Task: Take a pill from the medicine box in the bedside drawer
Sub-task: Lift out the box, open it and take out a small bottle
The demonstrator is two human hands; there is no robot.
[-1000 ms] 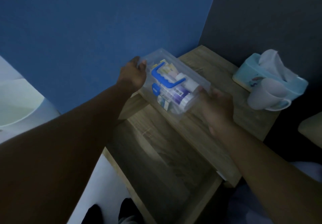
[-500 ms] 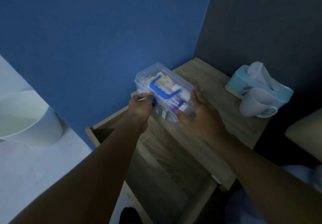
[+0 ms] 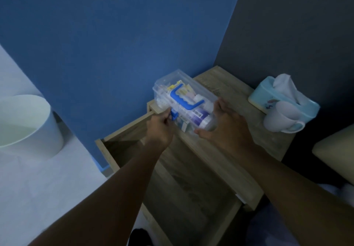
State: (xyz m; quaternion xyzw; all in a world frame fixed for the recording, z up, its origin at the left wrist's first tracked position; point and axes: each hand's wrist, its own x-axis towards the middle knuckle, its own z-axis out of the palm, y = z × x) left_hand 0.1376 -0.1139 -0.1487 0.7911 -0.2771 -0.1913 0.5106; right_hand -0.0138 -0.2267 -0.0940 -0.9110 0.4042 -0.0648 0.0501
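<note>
A clear plastic medicine box (image 3: 168,85) with a blue handle (image 3: 183,100) on its lid sits on the left part of the wooden bedside table's top (image 3: 229,85). Bottles and packets show through its walls. My left hand (image 3: 160,129) pinches the blue latch (image 3: 174,116) on the box's near side. My right hand (image 3: 224,125) cups the box's right end, fingers spread against it. The open drawer (image 3: 183,184) lies below my forearms; its inside looks bare.
A light-blue tissue box (image 3: 268,96) and a white mug (image 3: 281,119) stand at the right of the tabletop. A white bin (image 3: 26,127) is on the floor at the left. The blue wall is right behind the box; a cushion edge (image 3: 337,153) shows at the far right.
The box has been set down on the tabletop. My left hand moved from the box's far end to the blue latch at its near side; my right hand stays at the right end.
</note>
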